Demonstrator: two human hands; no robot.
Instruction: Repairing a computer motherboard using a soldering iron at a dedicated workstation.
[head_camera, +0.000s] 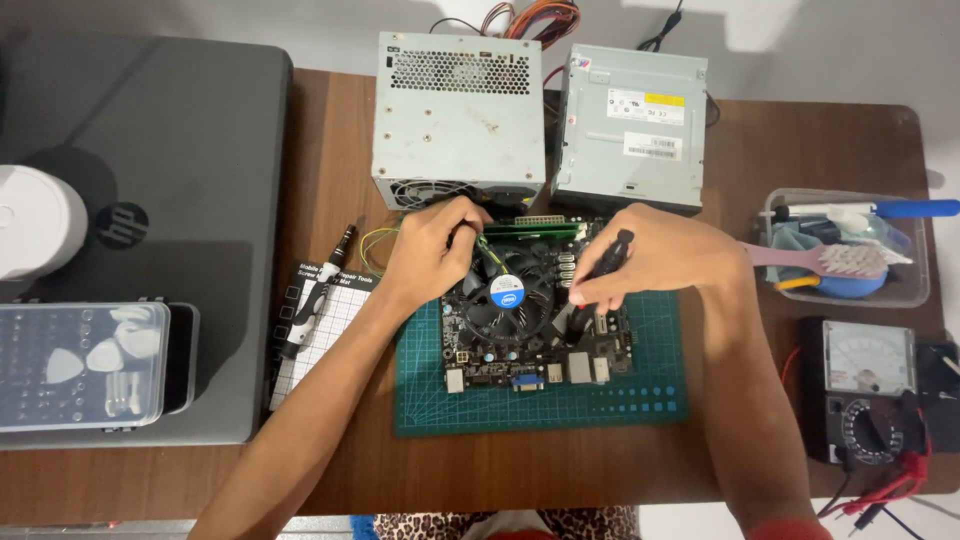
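Note:
A computer motherboard (520, 345) with a round black cooler fan (506, 292) lies on a green cutting mat (640, 385). My left hand (432, 248) rests at the board's upper left corner, fingers closed near a green memory stick (530, 230) and thin wires. My right hand (655, 258) grips a black screwdriver (606, 255), its tip pointing down at the board just right of the fan.
A grey power supply (458, 115) and a metal optical drive (630, 125) stand behind the board. A closed laptop (140, 150) with a clear parts case (80, 365) lies left. Another black screwdriver (315, 295) rests on a gridded mat. A tool tray (845, 250) and multimeter (865, 390) sit right.

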